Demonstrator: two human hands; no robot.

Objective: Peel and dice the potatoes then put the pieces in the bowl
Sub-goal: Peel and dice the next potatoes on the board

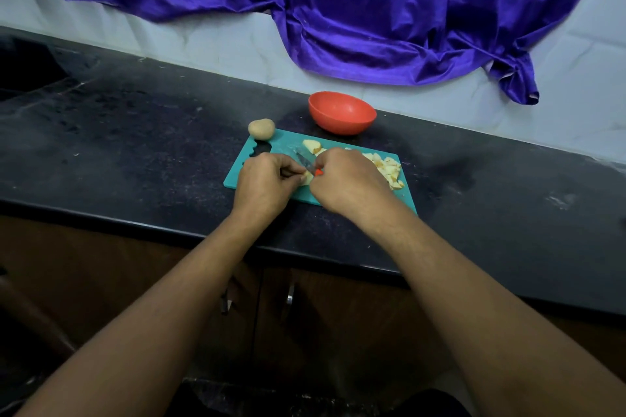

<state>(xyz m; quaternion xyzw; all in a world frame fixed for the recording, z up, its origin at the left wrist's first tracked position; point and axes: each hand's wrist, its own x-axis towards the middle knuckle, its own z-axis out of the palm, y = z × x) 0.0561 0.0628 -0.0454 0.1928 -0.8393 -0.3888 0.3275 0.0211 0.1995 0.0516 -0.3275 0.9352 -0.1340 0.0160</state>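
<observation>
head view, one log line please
dicing | left hand: holds piece on board | right hand: grips knife | dice: piled on board | potato: board's far corner | bowl: behind board

Both hands crowd the middle of the teal cutting board (281,145). The left hand (264,184) pinches a small potato piece (307,178) and the right hand (345,181) grips a knife (304,161) slanting between them. A heap of diced potato (388,168) fills the board's right end, and a peeled chunk (312,146) lies near its far edge. A whole potato (261,128) sits at the far left corner. The orange bowl (342,122) stands just beyond, with a gap between them. Dark counter (135,152) lies open left and right. A purple cloth (372,27) hangs low behind the bowl.
</observation>
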